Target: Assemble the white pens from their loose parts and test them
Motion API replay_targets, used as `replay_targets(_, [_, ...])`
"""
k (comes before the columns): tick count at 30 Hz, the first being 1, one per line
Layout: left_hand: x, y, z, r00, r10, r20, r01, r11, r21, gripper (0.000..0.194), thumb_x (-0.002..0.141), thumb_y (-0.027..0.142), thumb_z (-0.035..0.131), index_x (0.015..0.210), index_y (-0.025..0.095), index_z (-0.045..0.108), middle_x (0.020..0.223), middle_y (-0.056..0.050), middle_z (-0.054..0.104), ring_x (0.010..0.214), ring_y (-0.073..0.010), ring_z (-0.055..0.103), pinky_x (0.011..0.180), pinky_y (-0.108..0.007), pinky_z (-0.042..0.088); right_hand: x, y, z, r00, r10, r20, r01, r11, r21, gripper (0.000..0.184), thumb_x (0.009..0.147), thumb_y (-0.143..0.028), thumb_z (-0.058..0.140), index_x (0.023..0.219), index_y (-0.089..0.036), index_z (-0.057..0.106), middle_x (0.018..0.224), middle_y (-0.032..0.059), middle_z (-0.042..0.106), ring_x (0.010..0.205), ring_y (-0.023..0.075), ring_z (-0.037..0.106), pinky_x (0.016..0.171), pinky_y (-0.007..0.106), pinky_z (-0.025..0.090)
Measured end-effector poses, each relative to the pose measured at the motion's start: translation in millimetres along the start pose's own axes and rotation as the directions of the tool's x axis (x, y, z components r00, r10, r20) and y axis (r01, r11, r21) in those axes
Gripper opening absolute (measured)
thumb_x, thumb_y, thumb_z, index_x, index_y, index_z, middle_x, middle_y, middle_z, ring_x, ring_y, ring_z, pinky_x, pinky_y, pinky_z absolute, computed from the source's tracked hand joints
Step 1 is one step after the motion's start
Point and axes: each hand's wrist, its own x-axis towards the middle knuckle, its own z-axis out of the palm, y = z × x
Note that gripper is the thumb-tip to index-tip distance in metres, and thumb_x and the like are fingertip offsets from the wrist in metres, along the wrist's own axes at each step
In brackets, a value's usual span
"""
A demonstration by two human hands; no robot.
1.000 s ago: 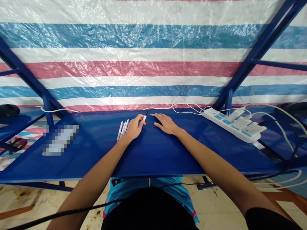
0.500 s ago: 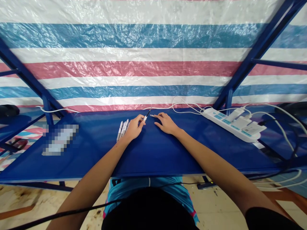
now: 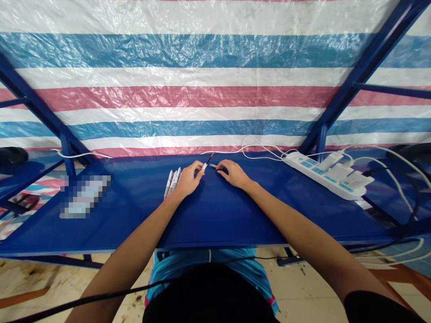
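Near the far edge of the worktop (image 3: 232, 220), a probably light, stiff pen barrel (image 3: 204, 166), best held mid-length, is pinched by the left hand (image 3: 190, 179); whether a tube (image 3: 212, 166) is clamped by the right hand (image 3: 233, 173) cannot be judged.

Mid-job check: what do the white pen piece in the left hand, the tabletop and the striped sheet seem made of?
White pen piece: probably plastic, judging by its plain white surface; too small to judge its finish.
Tabletop: perhaps painted metal, smooth blue with a soft sheen; the core isn't visible.
Striped sheet: likely woven plastic, glossy, with crinkled highlights.
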Motion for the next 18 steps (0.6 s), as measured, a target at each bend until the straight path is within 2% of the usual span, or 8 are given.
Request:
replay_targets(3, [0.4,-0.2,0.2,1.0,0.003,0.002,-0.003,1.0,-0.004,0.007,0.094,0.019,0.057,0.096,0.024,0.063,0.086,-0.002,0.079,0.084,-0.0221,0.076,0.086,-0.035,0.059,-0.1,0.5,1.9,1.0,-0.03,-0.003,0.03,0.998,0.05,0.015,0.093,-0.019,0.063,0.103,-0.02,0.073,0.104,0.0094,0.073,0.094,0.0231,0.069,0.092,0.042,0.057])
replay_targets(5, [0.7,-0.6,0.6,1.0,0.003,0.004,-0.003,1.0,-0.009,0.007,0.094,0.02,0.057,0.096,0.023,0.063,0.086,-0.002,0.079,0.085,-0.0218,0.076,0.087,-0.034,0.059,-0.9,1.5,3.5,0.999,-0.043,-0.003,0.043,0.997,0.057,0.022,0.094,-0.02,0.062,0.112,-0.02,0.073,0.108,0.0103,0.071,0.093,0.0229,0.07,0.091,0.042,0.058])
replay_targets(9, [0.7,-1.2,1.4,1.0,0.0,0.007,0.0,1.0,-0.011,0.007,0.094,0.02,0.058,0.096,0.024,0.064,0.086,-0.001,0.079,0.085,-0.0218,0.077,0.086,-0.034,0.059,-2.1,1.7,5.2,0.999,-0.051,0.004,0.051,0.999,-0.003,0.033,0.095,-0.026,0.063,0.127,-0.022,0.072,0.118,0.0133,0.069,0.106,0.0273,0.069,0.1,0.048,0.056])
replay_targets(13, [0.2,-1.4,1.4,1.0,0.0,0.011,0.001,1.0,-0.01,0.007,0.094,0.02,0.058,0.096,0.024,0.064,0.087,-0.002,0.079,0.085,-0.0219,0.077,0.086,-0.034,0.059,-1.0,-1.6,3.4,0.999,-0.031,0.02,0.032,0.998,-0.057,0.025,0.095,-0.026,0.064,0.116,-0.02,0.077,0.12,0.0151,0.073,0.113,0.0308,0.068,0.105,0.052,0.053])
replay_targets(18, [0.4,-2.3,2.1,1.0,-0.006,0.003,0.006,1.0,0.001,0.006,0.093,0.02,0.058,0.094,0.024,0.063,0.086,-0.002,0.078,0.085,-0.0223,0.076,0.085,-0.034,0.059,0.7,-4.7,-1.9,1.0,0.02,0.014,-0.019,0.998,-0.053,0.01,0.09,-0.019,0.067,0.091,-0.021,0.077,0.098,0.0099,0.078,0.094,0.0265,0.071,0.093,0.044,0.056])
